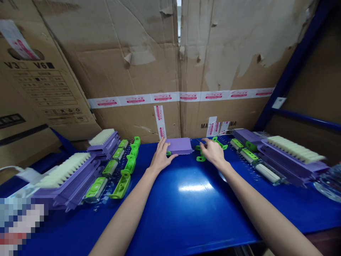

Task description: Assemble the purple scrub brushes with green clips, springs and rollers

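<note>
At the back middle of the blue table, a flat purple plastic panel [180, 145] lies in front of the cardboard. My left hand [160, 155] grips its left end, thumb along the near edge and fingers behind; a bit of green shows beside the thumb. My right hand [214, 151] is to the right of the panel, apart from it, with fingertips pinched above a green plastic bracket [201, 158]. A thin line shows near those fingertips, too small to name. Another green bracket [218, 142] lies just behind the right hand.
On the left stand purple pieces with cream bristle blocks [65, 170], green-and-clear parts [96, 188] and a row of green brackets [129, 164]. Similar purple parts [286, 161] and green-and-clear parts [249, 155] lie right. Cardboard [133, 78] walls the back; a blue post [289, 67] rises right.
</note>
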`<state>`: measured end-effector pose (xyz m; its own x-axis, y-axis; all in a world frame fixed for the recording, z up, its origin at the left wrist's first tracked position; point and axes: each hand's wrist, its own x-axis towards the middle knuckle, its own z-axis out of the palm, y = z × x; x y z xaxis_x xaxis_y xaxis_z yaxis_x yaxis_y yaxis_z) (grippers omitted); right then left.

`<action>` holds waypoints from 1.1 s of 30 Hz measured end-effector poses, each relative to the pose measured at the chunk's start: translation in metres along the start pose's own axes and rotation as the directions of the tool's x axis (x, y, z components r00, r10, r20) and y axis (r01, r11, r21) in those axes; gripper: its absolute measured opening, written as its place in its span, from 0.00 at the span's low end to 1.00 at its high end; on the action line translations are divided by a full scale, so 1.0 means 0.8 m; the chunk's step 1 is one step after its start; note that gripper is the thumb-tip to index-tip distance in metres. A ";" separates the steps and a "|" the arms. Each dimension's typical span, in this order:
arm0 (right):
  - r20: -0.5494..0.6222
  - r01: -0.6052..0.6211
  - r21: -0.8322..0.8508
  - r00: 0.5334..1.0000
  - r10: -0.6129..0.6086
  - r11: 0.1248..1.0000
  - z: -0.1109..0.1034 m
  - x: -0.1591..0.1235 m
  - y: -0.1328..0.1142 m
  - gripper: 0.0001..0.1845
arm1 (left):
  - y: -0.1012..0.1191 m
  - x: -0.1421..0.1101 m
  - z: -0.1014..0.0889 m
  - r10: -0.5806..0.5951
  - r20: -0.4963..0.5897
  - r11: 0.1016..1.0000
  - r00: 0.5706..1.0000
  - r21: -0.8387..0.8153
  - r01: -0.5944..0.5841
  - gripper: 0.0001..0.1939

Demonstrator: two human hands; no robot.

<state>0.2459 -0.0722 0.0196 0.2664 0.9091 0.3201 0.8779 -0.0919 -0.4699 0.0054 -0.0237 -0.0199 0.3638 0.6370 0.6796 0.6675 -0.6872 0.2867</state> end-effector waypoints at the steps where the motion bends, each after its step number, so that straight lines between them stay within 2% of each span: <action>1: -0.001 0.027 0.064 1.000 -0.027 0.998 0.000 0.001 -0.001 0.19 | 0.000 0.000 0.000 0.001 0.009 1.000 1.000 -0.009 -0.001 0.24; 5: 0.051 0.106 0.366 0.990 -0.134 0.924 0.007 0.003 -0.007 0.21 | 0.001 -0.001 0.000 0.001 0.023 0.999 1.000 -0.035 -0.001 0.22; 7: 0.128 0.050 0.549 0.981 -0.143 0.834 0.008 0.002 -0.012 0.29 | 0.001 0.000 0.001 0.002 0.014 0.999 1.000 -0.049 -0.001 0.23; 9: 0.227 -0.065 0.702 0.964 -0.136 0.709 0.004 -0.002 -0.020 0.38 | -0.001 0.000 0.001 -0.011 -0.011 0.998 1.000 -0.063 0.010 0.24; 12: 0.334 -0.190 0.818 0.926 -0.179 0.544 -0.009 -0.013 -0.035 0.47 | -0.003 0.001 -0.001 -0.054 -0.074 0.996 0.996 -0.080 0.048 0.34; 14: 0.361 -0.202 0.843 0.900 -0.245 0.498 -0.016 -0.020 -0.045 0.49 | -0.004 0.002 -0.002 -0.081 -0.098 0.993 0.992 -0.096 0.072 0.42; 16: 0.348 -0.167 0.851 0.890 -0.295 0.498 -0.020 -0.026 -0.052 0.50 | -0.004 0.003 -0.002 -0.096 -0.087 0.990 0.992 -0.115 0.086 0.45; 21: 0.147 0.018 0.835 0.956 -0.254 0.551 -0.016 -0.029 -0.054 0.43 | -0.007 0.003 0.000 -0.094 -0.073 0.985 0.993 -0.151 0.082 0.41; 23: 0.096 0.070 0.815 0.963 -0.252 0.576 -0.015 -0.029 -0.052 0.42 | -0.008 0.003 0.002 -0.094 -0.094 0.986 0.991 -0.149 0.080 0.41; 28: 0.067 0.127 0.742 0.963 -0.261 0.659 -0.008 -0.029 -0.049 0.38 | -0.008 0.003 0.004 -0.097 -0.107 0.988 0.990 -0.130 0.082 0.42; 33: 0.114 0.066 0.726 0.970 -0.214 0.685 0.002 -0.024 -0.048 0.35 | -0.007 0.004 0.002 -0.111 -0.137 0.990 0.984 -0.102 0.097 0.43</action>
<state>0.2063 -0.0858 0.0302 0.0253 0.9480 0.3172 0.3302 0.2916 -0.8978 0.0039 -0.0176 -0.0203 0.1951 0.6553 0.7298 0.6298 -0.6541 0.4189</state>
